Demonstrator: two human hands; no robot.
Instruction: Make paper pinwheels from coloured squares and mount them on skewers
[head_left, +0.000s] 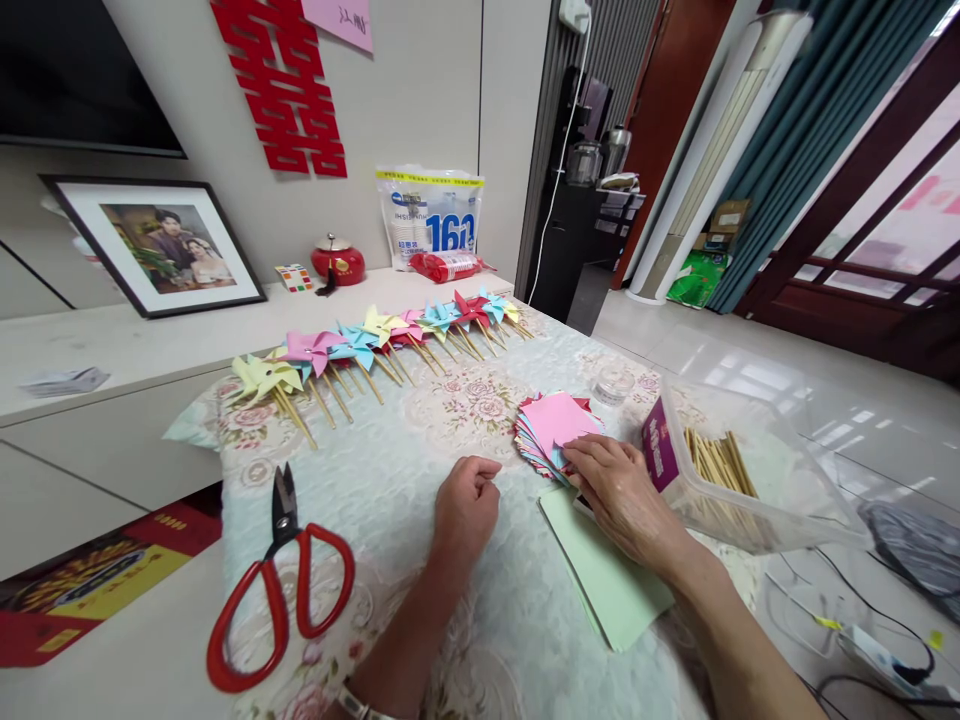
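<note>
My left hand (469, 505) is over the tablecloth with its fingers curled in; nothing shows in them. At the right, my right hand (619, 490) has its fingers together on the near edge of a pink paper square (559, 418). Its thumb is hidden. That square tops a fanned pile of coloured paper squares (529, 450). Light green paper sheets (611, 585) lie partly under my right hand and forearm. Scissors with red handles (281, 580) rest to the left, blades slightly apart. Finished paper pinwheels (352, 345) on sticks form a row along the far edge.
A clear plastic bin (780, 500) with wooden sticks (720, 465) stands right of the papers. Behind the pile is a small clear round container (613, 385). A framed photo (161, 245), red jar (337, 262) and bag of paper cups (431, 220) stand on the cabinet.
</note>
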